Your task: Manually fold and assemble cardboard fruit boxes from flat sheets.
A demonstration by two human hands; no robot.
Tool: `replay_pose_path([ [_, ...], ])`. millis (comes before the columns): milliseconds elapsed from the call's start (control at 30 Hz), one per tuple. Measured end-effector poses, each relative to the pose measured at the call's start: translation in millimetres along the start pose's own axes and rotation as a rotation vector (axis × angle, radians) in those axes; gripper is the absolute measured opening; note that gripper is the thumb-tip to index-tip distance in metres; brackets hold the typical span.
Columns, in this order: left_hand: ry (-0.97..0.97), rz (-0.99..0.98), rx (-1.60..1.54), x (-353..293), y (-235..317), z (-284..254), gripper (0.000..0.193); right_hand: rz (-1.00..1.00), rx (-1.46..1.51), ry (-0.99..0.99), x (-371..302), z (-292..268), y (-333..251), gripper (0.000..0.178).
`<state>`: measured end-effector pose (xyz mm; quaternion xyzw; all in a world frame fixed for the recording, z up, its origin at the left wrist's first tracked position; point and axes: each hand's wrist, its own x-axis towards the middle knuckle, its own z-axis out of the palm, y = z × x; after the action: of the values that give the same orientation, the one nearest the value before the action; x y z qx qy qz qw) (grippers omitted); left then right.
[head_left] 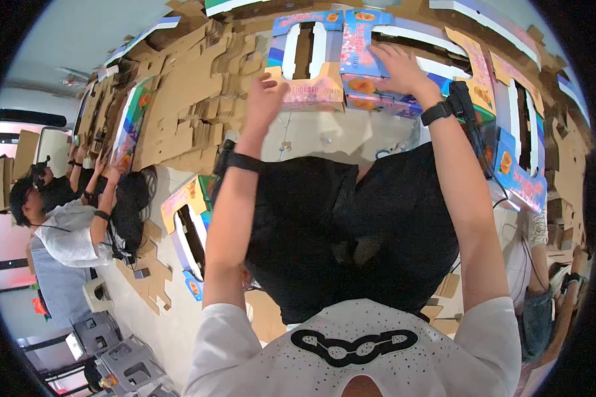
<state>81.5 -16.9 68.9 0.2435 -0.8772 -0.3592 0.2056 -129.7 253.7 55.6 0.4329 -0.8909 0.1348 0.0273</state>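
In front of me lies a printed carton (303, 92) in blue, pink and pale orange, with a long white-edged opening in its top. My left hand (265, 106) is at its near left corner, fingers slightly bent and thumb apart; whether it touches the carton I cannot tell. Just to the right lies a second carton (363, 56) of the same print, its blue end panel facing up. Over that panel my right hand (404, 71) is spread, fingers stretched out and apart, gripping nothing. Black bands are strapped round both my wrists.
Flat brown cardboard blanks (192, 99) lie in layers to the left. More printed cartons stand on the right (520, 162) and by my left leg (191, 225). A co-worker in a white shirt (76, 225) sits at far left. Another person's arm (540, 264) shows at right.
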Motion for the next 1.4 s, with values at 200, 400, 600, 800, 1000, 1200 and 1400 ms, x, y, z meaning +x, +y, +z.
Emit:
replay_pose_path([
  [200, -0.216, -0.567, -0.972, -25.9, -17.8, -131.5, 0.040, 0.037, -0.010, -0.040, 4.8, -3.3, -0.6, 0.094],
  [400, -0.238, -0.751, -0.633, -136.4, -85.5, -210.2, 0.024, -0.006, 0.011, -0.023, 6.6, 3.5, 18.7, 0.089],
  [600, -0.341, -0.365, 0.385, -335.0, -176.7, -224.4, 0.090, -0.044, 0.030, -0.007, 22.0, 30.9, 41.3, 0.090],
  [800, -0.368, -0.485, 0.604, -419.2, -161.9, -205.5, 0.133, -0.078, 0.020, -0.012, 24.4, 24.8, 37.7, 0.089],
  [1000, -0.059, -0.636, 0.589, -418.5, -161.7, -210.1, 0.107, -0.064, -0.009, -0.028, 20.5, 23.7, 29.1, 0.090],
  [1200, 0.200, -0.293, 0.545, -389.9, -120.3, -265.9, 0.100, -0.106, 0.078, -0.021, 21.5, 22.3, 31.4, 0.090],
  [1400, 0.254, -0.151, 0.584, -274.6, -35.6, -287.8, 0.095, 0.016, 0.034, -0.113, 22.5, 9.5, 8.0, 0.091],
])
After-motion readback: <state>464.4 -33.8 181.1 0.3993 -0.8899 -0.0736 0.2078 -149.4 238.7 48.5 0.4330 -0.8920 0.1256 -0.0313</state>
